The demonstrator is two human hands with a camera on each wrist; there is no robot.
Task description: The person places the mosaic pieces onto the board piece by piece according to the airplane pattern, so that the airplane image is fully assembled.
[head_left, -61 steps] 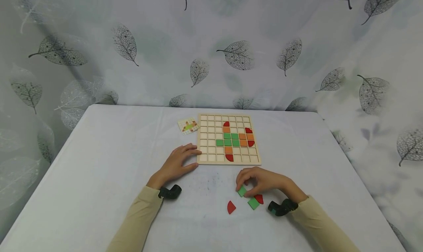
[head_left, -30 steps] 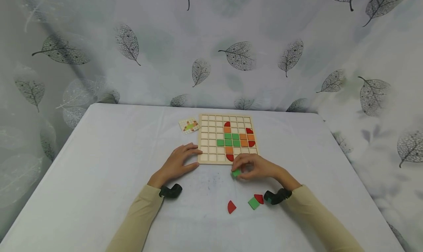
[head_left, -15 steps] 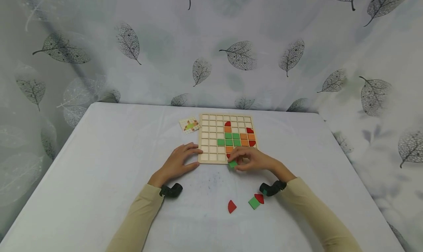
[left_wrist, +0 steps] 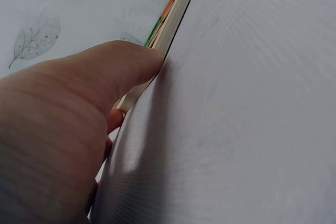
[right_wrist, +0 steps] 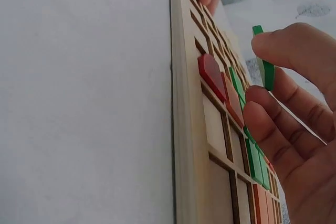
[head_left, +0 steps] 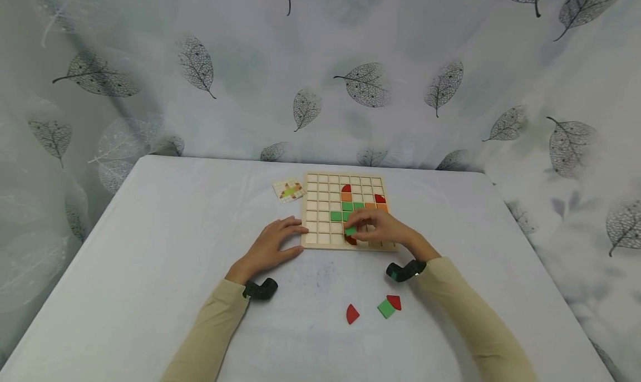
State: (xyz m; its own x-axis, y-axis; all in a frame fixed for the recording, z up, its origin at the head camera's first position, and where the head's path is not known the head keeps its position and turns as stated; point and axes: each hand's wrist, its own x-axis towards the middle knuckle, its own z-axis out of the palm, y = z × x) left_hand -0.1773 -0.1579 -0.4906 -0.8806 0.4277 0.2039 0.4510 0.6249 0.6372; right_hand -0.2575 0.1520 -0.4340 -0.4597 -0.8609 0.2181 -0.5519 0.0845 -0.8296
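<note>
My right hand (head_left: 378, 228) pinches a green square tile (right_wrist: 266, 69) between thumb and fingers, holding it above the wooden grid board (head_left: 325, 247). In the right wrist view the tile is tipped on edge, apart from the board. Below it sit a red quarter-circle tile (right_wrist: 211, 77) and an orange square tile (right_wrist: 232, 100) in their cells. My left hand (head_left: 274, 241) rests at the board's left edge, fingers extended and thumb (left_wrist: 142, 61) along its near corner. Several green, orange and red tiles fill cells in the board's middle and right, some hidden behind the right hand.
A small pattern card (head_left: 289, 190) lies against the board's upper left. Nearer on the white table (head_left: 150, 248) lie a red quarter-circle piece (head_left: 353, 314), a green square (head_left: 386, 308) and another red piece (head_left: 394, 302) beside it. A leaf-patterned cloth (head_left: 240, 81) hangs behind.
My right hand has lifted the green tile from the loose pieces and carried it forward and slightly left, over the board's near part. The left hand stays at the board's edge.
</note>
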